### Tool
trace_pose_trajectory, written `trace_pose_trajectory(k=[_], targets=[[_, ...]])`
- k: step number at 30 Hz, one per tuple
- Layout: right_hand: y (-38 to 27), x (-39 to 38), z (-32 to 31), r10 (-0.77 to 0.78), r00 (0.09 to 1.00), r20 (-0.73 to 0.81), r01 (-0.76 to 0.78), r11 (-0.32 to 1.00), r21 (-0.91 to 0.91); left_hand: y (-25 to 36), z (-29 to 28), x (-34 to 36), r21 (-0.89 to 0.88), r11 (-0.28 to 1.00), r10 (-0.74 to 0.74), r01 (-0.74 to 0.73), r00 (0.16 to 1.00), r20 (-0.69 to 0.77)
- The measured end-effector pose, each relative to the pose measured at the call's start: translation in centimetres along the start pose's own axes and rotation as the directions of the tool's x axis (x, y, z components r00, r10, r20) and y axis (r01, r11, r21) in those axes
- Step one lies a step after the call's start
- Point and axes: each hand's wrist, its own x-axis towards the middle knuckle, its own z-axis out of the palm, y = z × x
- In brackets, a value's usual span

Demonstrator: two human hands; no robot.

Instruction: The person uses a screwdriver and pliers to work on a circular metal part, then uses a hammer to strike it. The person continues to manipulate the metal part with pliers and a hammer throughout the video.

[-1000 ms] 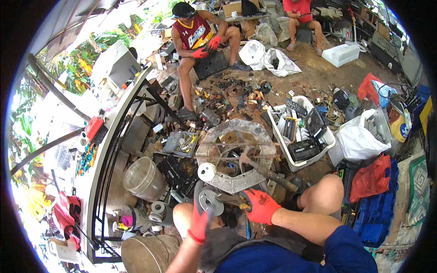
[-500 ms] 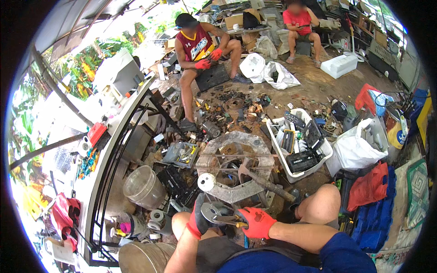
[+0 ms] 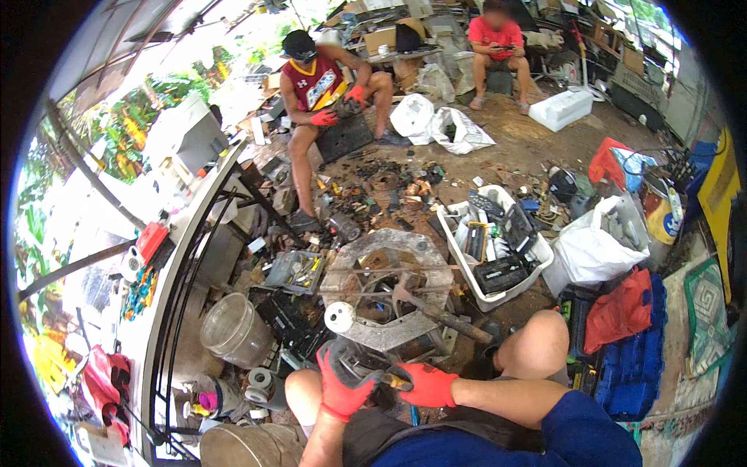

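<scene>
My left hand [image 3: 342, 385], in a red glove with a grey palm, is closed around a grey metal part [image 3: 356, 363] above my lap. Its fingers hide much of the part. Close beside it, my right hand [image 3: 428, 386], in a red glove, grips a tool with a yellowish handle [image 3: 400, 383]; the tool's kind is hard to make out, and its tip meets the left hand's part. In front of my hands stands a heavy octagonal metal frame [image 3: 350, 261]. A white round piece with holes [image 3: 339, 317] sits on its near left edge, and a hammer [image 3: 440, 310] lies across its right side.
Right of the frame is a white bin [image 3: 498, 300] of electronic scrap. A clear bucket [image 3: 236, 331] and a small parts tray [image 3: 292, 270] are at left, near a table [image 3: 204, 226]. A blue case [image 3: 634, 373] lies at right. Two people [image 3: 319, 82] sit further back.
My left hand has turned and wrapped over the metal part, whose flat round face showed before. My right hand has shifted slightly. The far person in red has lowered a raised hand. The view has shifted.
</scene>
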Motion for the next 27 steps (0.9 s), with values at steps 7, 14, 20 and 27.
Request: trace_pose_trajectory(k=[7, 14, 20, 27], targets=[[-0.5, 0.1, 0.8, 0.026, 0.999, 0.04, -0.03, 0.995, 0.093, -1.2, -1.1, 1.5, -0.124, 0.984, -0.115, 0.13, 0.986, 0.118], [-0.4, 0.1, -1.7, -0.004, 0.944, 0.329, -0.127, 0.918, 0.376, -0.1, -2.9, 0.9, 0.12, 0.993, -0.012, -0.012, 0.98, 0.197], [1.5, 1.2, -1.1, 0.064, 0.862, 0.504, -0.292, 0.873, 0.39, 0.5, -2.7, 0.9, 0.422, 0.886, 0.134, -0.191, 0.978, 0.16], [2.7, 1.2, 0.1, -0.118, 0.916, 0.384, -0.119, 0.833, 0.54, 1.2, -2.1, 1.0, 0.376, 0.901, 0.179, -0.218, 0.974, 0.135]])
